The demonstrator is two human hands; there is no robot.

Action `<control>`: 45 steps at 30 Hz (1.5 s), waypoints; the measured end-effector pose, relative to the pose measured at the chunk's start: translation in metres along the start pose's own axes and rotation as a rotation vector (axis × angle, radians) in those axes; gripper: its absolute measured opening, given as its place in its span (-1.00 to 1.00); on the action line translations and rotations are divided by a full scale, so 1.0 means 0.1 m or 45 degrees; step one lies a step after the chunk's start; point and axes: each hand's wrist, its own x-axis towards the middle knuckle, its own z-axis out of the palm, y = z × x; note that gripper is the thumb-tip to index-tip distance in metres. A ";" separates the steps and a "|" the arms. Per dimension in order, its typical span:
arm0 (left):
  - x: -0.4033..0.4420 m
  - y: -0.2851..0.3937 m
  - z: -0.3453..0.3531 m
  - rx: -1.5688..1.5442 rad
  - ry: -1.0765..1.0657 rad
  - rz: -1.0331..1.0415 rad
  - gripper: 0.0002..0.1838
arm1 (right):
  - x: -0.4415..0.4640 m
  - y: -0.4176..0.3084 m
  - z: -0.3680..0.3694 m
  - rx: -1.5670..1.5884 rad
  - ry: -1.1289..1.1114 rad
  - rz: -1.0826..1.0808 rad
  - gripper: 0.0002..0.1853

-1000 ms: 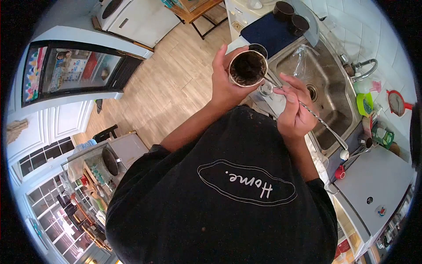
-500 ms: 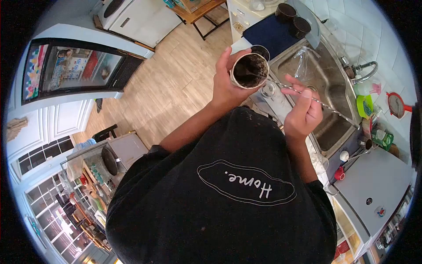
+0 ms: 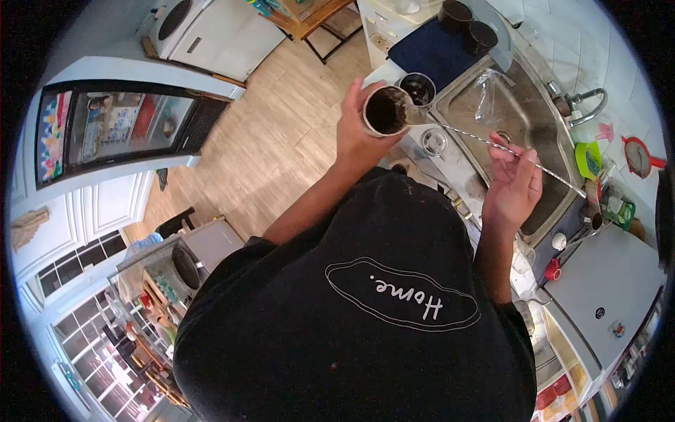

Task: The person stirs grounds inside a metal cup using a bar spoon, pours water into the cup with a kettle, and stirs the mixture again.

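Note:
My left hand [image 3: 357,141] is wrapped round a pale-rimmed cup [image 3: 385,133], tilted so its dark-smeared inside shows. In my right hand [image 3: 513,188], over the sink's near side, is a long bar spoon [image 3: 467,133] with a twisted metal handle, pinched between the fingers. The spoon's bowl [image 3: 416,114] is at the cup's right rim, and its handle end points toward the tap. Just behind the held cup, a second cup [image 3: 418,74] stands on the counter with something dark and glossy inside. A round clear or metallic item [image 3: 434,142] lies on the counter below it.
The steel sink [image 3: 555,116] has clear plastic in it and a tap [image 3: 594,105] at its right. Two dark cups [image 3: 482,39] stand on a navy mat [image 3: 422,53]. A red strainer [image 3: 638,156] hangs on the wall. A grey-topped appliance [image 3: 598,281] stands at right.
The spoon's bowl has come out of the cup to its right rim. My right hand has moved right and down, and the held cup slightly left, uncovering more of the second cup.

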 end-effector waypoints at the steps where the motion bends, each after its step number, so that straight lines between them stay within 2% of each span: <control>1: 0.03 -0.03 -0.01 -0.005 0.021 -0.023 0.25 | 0.01 -0.03 -0.01 -0.001 0.039 -0.006 -0.64; 4: 0.10 -0.22 -0.08 -0.125 0.024 -0.130 0.26 | 0.09 -0.04 -0.04 -0.044 0.137 -0.031 -0.63; 11: 0.35 -0.39 -0.34 -0.130 -0.016 -0.132 0.25 | 0.23 0.29 0.10 -0.412 0.223 -0.177 -0.65; 22: 0.69 -0.69 -0.44 -0.258 -0.202 -0.099 0.25 | 0.12 0.49 0.40 -1.005 -0.042 -0.292 -0.68; 25: 0.76 -0.77 -0.44 -0.261 -0.281 -0.090 0.25 | 0.08 0.44 0.46 -0.962 0.034 -0.298 -0.68; 28: 0.84 -0.84 -0.42 -0.270 -0.348 -0.047 0.25 | 0.03 0.36 0.59 -0.729 0.261 -0.285 -0.68; 33: 0.94 -0.94 -0.39 -0.333 -0.460 0.031 0.25 | -0.02 0.17 0.76 -0.665 0.498 -0.423 -0.67; 36: 0.98 -0.98 -0.35 -0.482 -0.452 0.033 0.17 | -0.06 0.16 0.81 -0.470 0.504 -0.569 -0.67; 42: 1.11 -0.98 -0.30 -0.705 -0.502 0.211 0.18 | -0.15 0.22 1.36 -0.548 0.308 -0.614 -0.69; 45: 1.24 -0.90 -0.31 -0.639 -0.585 0.306 0.31 | -0.16 0.35 1.53 -0.617 0.184 -0.647 -0.69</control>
